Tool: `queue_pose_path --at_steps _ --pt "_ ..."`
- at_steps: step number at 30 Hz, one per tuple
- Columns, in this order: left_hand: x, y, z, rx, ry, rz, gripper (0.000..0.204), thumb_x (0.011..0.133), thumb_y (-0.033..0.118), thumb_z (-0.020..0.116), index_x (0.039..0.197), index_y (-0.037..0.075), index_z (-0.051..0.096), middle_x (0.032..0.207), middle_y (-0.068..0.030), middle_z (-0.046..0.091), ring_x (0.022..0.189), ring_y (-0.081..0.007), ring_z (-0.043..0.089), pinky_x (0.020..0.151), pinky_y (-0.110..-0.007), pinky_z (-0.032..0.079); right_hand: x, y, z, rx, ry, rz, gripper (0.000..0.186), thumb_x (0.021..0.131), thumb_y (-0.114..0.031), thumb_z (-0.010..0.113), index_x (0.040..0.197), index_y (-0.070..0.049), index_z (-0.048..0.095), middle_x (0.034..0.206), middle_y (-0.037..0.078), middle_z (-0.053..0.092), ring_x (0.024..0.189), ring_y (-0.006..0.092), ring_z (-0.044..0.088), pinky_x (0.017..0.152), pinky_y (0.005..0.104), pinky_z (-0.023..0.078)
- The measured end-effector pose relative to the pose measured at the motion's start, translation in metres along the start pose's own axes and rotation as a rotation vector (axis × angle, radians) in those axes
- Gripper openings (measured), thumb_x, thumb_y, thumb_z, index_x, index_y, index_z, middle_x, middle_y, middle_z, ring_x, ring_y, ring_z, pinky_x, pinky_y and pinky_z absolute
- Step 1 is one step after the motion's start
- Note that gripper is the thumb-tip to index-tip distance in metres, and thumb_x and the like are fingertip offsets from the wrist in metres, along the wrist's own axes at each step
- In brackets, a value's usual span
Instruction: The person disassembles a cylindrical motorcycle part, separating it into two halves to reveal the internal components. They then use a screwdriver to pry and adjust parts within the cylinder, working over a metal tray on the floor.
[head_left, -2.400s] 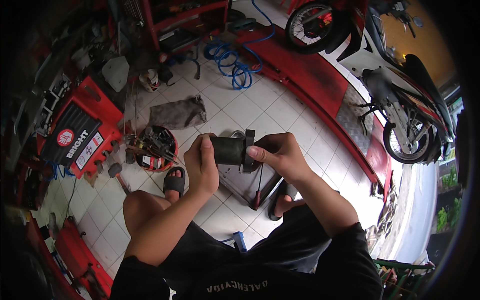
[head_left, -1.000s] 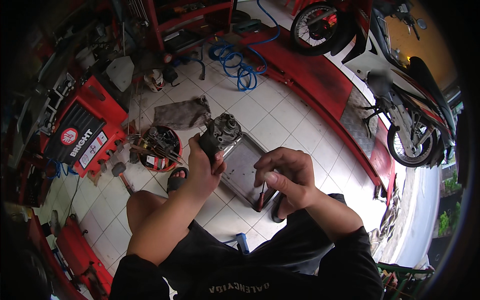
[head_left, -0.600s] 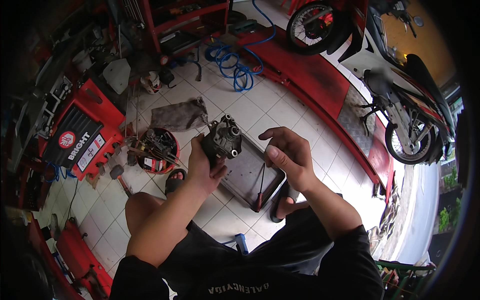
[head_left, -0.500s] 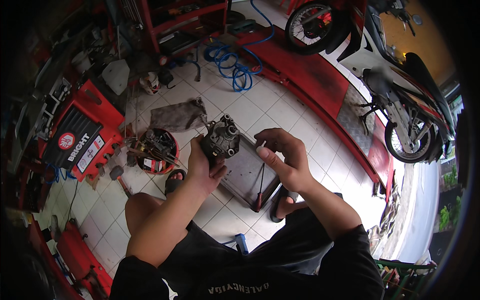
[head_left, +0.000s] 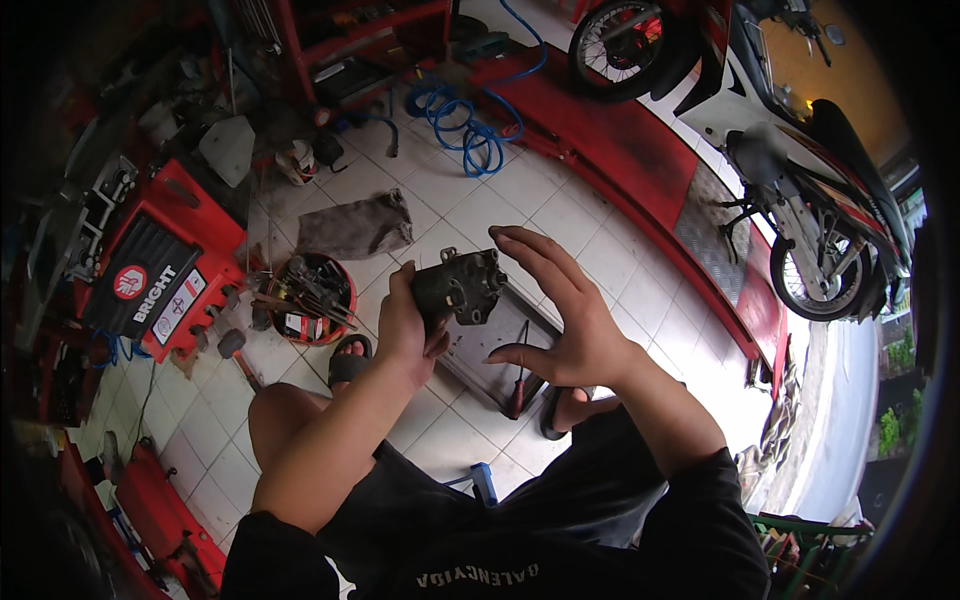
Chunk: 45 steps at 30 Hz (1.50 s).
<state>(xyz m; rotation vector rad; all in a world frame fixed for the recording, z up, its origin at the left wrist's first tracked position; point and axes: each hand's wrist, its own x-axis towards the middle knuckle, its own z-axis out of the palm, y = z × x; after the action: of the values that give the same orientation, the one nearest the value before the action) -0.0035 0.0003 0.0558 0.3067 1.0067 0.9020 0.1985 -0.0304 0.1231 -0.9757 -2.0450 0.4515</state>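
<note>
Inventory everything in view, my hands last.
Cylindrical metal part: one, dark grey, centre, held
Tray: one, grey, centre
Screwdriver: one, red-handled, across tray rim
Cloth: one, grey, beyond part
Tool-filled tub: one, red, left of tray
Boxy machine: one, red and black, left
Coiled hose: one, blue, upper middle
Platform: one, red, upper right
Motorcycle: one, white and black, right
Rack: one, red, top
Clutter: uncounted, mostly dark, left
Sandals: two, black, flanking tray
Left hand: one, bare, gripping part
Right hand: one, bare, open beside part
</note>
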Motion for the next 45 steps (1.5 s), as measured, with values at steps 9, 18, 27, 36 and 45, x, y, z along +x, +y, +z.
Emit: queue_pose_path --at_steps 9,18,27,36,45 --pt "-0.004 -0.015 -0.013 0.451 0.029 0.636 0.053 0.108 0.043 0.042 0.082 0.000 0.058 0.060 0.0013 0.048 0.052 -0.0064 0.041 0.048 -0.027 0.033 -0.015 0.006 0.008 -0.091 0.051 -0.086 0.064 0.061 -0.010 0.092 0.120 0.000 0.069 0.119 0.014 0.067 0.096 0.0305 0.069 0.082 0.0385 0.057" --pt "-0.013 -0.013 -0.013 0.586 0.015 0.918 0.049 0.108 0.040 0.044 0.094 -0.004 0.061 0.064 -0.0018 0.050 0.062 -0.0085 0.044 0.055 -0.029 0.036 -0.029 0.015 0.030 -0.052 0.181 -0.110 0.070 0.056 -0.010 0.097 0.119 0.005 0.070 0.111 0.016 0.069 0.094 0.0281 0.073 0.082 0.0349 0.060" --pt "-0.013 -0.018 -0.024 0.610 -0.003 0.905 0.053 0.109 0.044 0.039 0.097 -0.002 0.062 0.067 -0.0004 0.054 0.056 -0.0063 0.047 0.049 -0.025 0.036 -0.028 0.004 0.027 -0.106 0.130 -0.229 0.062 0.066 -0.020 0.094 0.115 0.009 0.069 0.110 0.019 0.068 0.098 0.0323 0.074 0.089 0.0359 0.059" --pt "-0.021 -0.014 -0.023 0.617 -0.025 0.861 0.051 0.109 0.039 0.039 0.095 -0.004 0.062 0.070 -0.0074 0.058 0.068 -0.0117 0.052 0.062 -0.031 0.042 -0.028 -0.001 0.023 -0.060 0.102 -0.180 0.065 0.066 -0.018 0.096 0.116 0.012 0.067 0.111 0.018 0.067 0.107 0.0277 0.071 0.094 0.0364 0.059" --pt "-0.004 -0.018 -0.036 0.584 -0.012 0.863 0.054 0.108 0.048 0.040 0.094 0.001 0.063 0.066 0.0030 0.055 0.050 -0.0041 0.045 0.044 -0.024 0.031 -0.025 0.002 0.032 -0.051 0.141 -0.188 0.068 0.057 -0.014 0.097 0.115 0.006 0.070 0.110 0.018 0.068 0.099 0.0300 0.073 0.086 0.0346 0.061"
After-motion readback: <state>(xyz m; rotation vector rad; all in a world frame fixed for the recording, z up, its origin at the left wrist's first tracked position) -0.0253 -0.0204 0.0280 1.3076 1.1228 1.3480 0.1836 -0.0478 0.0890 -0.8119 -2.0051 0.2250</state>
